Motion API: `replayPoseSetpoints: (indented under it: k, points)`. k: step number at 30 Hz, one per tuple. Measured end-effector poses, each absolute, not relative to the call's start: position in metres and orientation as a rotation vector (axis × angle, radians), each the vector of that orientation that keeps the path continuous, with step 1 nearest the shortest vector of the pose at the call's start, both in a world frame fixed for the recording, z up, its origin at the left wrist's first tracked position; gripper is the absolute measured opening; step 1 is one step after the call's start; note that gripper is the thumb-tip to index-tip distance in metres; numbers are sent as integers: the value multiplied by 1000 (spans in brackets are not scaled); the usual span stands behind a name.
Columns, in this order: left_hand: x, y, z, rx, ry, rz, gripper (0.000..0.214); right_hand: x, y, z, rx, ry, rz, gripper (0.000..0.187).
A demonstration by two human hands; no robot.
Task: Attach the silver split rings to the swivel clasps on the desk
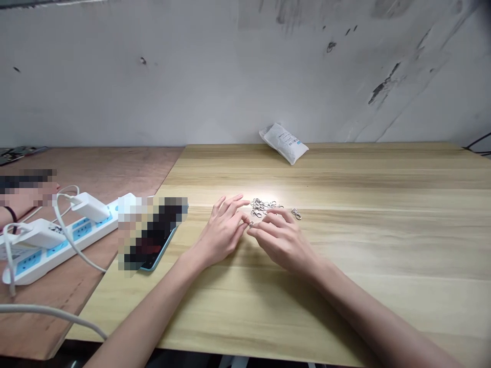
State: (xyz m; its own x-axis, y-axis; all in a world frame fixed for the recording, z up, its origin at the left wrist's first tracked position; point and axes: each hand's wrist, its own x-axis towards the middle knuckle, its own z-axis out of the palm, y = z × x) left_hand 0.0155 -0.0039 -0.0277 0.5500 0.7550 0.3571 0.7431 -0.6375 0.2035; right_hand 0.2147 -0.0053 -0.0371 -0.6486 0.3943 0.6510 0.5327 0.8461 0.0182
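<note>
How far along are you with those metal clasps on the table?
It looks early. Done: one swivel clasp lies apart, to the right of the rest. In hand: a small clasp sits at the fingertips, between the left hand and right hand. Left: a tangled heap of clasps lies bunched just beyond the fingers.

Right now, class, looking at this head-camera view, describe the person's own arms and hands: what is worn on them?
Both arms are bare. The left grip and right grip wear no gloves, and no ring shows. The left forearm and right forearm have no sleeve, watch or band in view, and no cables run to them.
</note>
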Motion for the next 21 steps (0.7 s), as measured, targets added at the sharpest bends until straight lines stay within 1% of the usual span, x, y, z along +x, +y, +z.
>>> replayPoseSetpoints:
  k: [4, 7, 13, 15, 18, 21]
  points:
    - [16, -4, -29, 2720, 1349, 662, 18, 210, -11, -38, -555, -2551, -342, 23]
    - [12, -1, -30, 2709, 1396, 675, 16, 210, -13, -36, -575, -2635, -298, 23]
    - [-3, 7, -28, 2753, 1472, 608, 12, 230, -2, -26, -734, -2611, 88, 12]
    - [-5, 8, -26, 2768, 1474, 579, 12, 234, 5, -26, -846, -2542, 146, 13]
    - [-5, 8, -25, 2791, 1467, 559, 13, 231, 14, -35, -1103, -2405, -12, 18]
    - [-4, 8, -25, 2809, 1478, 551, 13, 223, 20, -44, -1194, -2421, -187, 20]
